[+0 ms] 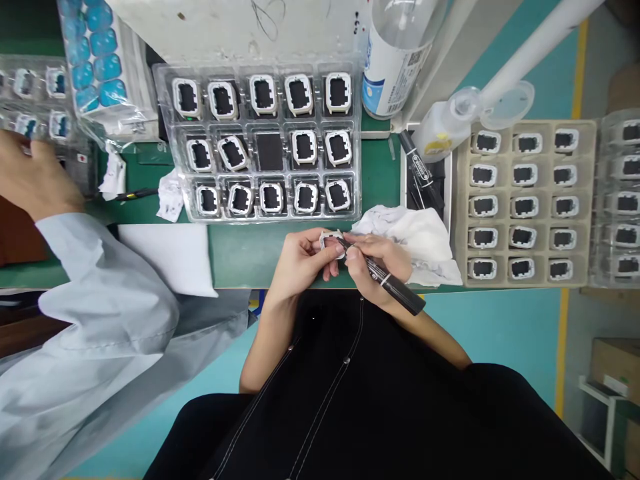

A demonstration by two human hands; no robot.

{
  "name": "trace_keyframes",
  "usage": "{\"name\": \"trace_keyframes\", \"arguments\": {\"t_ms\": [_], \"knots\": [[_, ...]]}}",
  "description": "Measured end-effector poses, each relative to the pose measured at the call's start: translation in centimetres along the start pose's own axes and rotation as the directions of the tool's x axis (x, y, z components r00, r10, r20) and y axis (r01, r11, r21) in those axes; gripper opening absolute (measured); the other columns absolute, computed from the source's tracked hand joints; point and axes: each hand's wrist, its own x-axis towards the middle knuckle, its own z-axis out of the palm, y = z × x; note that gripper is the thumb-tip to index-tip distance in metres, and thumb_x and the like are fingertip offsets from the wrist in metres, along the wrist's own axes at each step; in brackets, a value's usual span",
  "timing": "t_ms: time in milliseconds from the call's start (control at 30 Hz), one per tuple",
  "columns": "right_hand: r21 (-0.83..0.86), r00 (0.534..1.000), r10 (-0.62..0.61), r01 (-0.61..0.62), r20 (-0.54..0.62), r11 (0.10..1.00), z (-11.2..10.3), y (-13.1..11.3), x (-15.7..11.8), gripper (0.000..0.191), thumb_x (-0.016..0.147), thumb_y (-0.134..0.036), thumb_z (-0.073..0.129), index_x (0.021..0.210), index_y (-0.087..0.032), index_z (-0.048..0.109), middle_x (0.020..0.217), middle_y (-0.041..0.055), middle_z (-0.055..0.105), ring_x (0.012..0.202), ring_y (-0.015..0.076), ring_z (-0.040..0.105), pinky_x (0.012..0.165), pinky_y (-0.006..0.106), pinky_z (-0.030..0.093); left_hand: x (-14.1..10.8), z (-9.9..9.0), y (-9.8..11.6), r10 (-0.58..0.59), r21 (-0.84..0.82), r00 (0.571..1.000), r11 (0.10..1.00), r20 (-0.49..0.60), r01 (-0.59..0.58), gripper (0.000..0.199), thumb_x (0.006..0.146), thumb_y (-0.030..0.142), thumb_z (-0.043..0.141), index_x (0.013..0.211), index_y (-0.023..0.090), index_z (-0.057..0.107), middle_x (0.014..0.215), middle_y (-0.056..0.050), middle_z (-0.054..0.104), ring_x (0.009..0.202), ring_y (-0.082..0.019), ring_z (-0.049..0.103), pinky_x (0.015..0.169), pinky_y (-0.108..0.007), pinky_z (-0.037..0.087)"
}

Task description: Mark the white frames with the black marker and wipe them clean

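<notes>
1. Presently, a small white frame part [332,243] with a dark centre is held just above the near edge of the green worktop [240,253], in front of the person's body.
2. Left hand [300,259]: fingers curled and pinching the white frame part from its left side.
3. Right hand [376,263]: closed around a black marker [395,287], its tip end at the frame part and its barrel pointing down and to the right. The two hands touch at the part.
4. A crumpled white cloth [415,237] lies on the worktop just behind the right hand.
5. A clear tray [265,143] sits farther back, with three rows of like frame parts; the middle pocket of the middle row shows only a dark square.
6. A beige tray [530,203] stands to the right, with rows of similar parts in its pockets.
7. Between the two trays, another marker [419,170] lies in a white box, with a clear squeeze bottle [447,123] just behind it.
8. At the left edge, another person's hand [30,177] and pale sleeve [100,300] reach over further trays, well apart from the held part.
</notes>
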Motion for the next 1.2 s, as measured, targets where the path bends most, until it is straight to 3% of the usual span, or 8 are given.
{"name": "trace_keyframes", "arguments": {"t_ms": [167, 333, 500, 733, 1200], "knots": [[0.049, 0.997, -0.071, 0.072, -0.011, 0.996, 0.1, 0.2, 0.1, 0.010, 0.108, -0.022, 0.076, 0.111, -0.031, 0.072, 0.083, -0.0048, 0.086, 0.093, 0.0247, 0.094, 0.084, 0.040, 0.082, 0.3, -0.5, -0.2, 0.034, -0.037, 0.998, 0.999, 0.055, -0.032, 0.040, 0.087, 0.050, 0.106, 0.087, 0.017, 0.083, 0.063, -0.002, 0.076, 0.048, -0.012, 0.066, 0.049, -0.021, 0.057], [0.094, 0.994, -0.102, 0.100, 0.024, 0.991, 0.1, 0.2, 0.3, 0.013, 0.108, -0.021, 0.075, 0.111, -0.033, 0.070, 0.080, -0.0075, 0.084, 0.085, 0.0228, 0.092, 0.087, 0.043, 0.083, 0.3, -0.5, -0.1, 0.031, -0.059, 0.999, 0.998, 0.043, -0.028, 0.043, 0.085, 0.052, 0.107, 0.084, 0.017, 0.083, 0.061, -0.003, 0.076, 0.046, -0.013, 0.066, 0.046, -0.022, 0.057], [0.004, 0.997, -0.057, 0.057, 0.047, 0.998, 0.2, 0.2, -0.1, 0.011, 0.108, -0.023, 0.077, 0.110, -0.032, 0.072, 0.097, -0.0021, 0.091, 0.100, 0.0243, 0.094, 0.091, 0.039, 0.083, 0.1, 0.3, -0.1, -0.002, -0.037, 0.997, 0.999, -0.074, -0.001, 0.029, 0.080, 0.034, 0.106, 0.084, 0.017, 0.082, 0.057, 0.001, 0.072, 0.040, -0.013, 0.063, 0.039, -0.020, 0.049], [-0.045, 0.996, -0.006, 0.010, 0.085, 0.999, 0.0, 0.2, -0.2, 0.011, 0.108, -0.023, 0.077, 0.110, -0.032, 0.072, 0.100, -0.0018, 0.091, 0.103, 0.0231, 0.094, 0.092, 0.037, 0.082, 0.0, 1.3, -0.1, 0.033, 0.055, 0.982, 0.998, -0.185, -0.023, 0.013, 0.079, 0.019, 0.091, 0.080, 0.019, 0.078, 0.054, 0.006, 0.066, 0.035, -0.009, 0.054, 0.035, -0.018, 0.040], [-0.002, 0.997, -0.013, 0.013, 0.082, 1.000, -0.2, 0.0, -0.1, 0.016, 0.104, -0.015, 0.079, 0.110, -0.028, 0.071, 0.109, 0.0021, 0.093, 0.111, 0.0262, 0.093, 0.100, 0.038, 0.080, 0.5, 1.8, -0.8, 0.106, 0.087, 0.970, 0.992, -0.217, -0.089, 0.026, 0.080, 0.036, 0.103, 0.085, 0.019, 0.084, 0.063, 0.001, 0.072, 0.049, -0.012, 0.060, 0.048, -0.024, 0.053]]}}
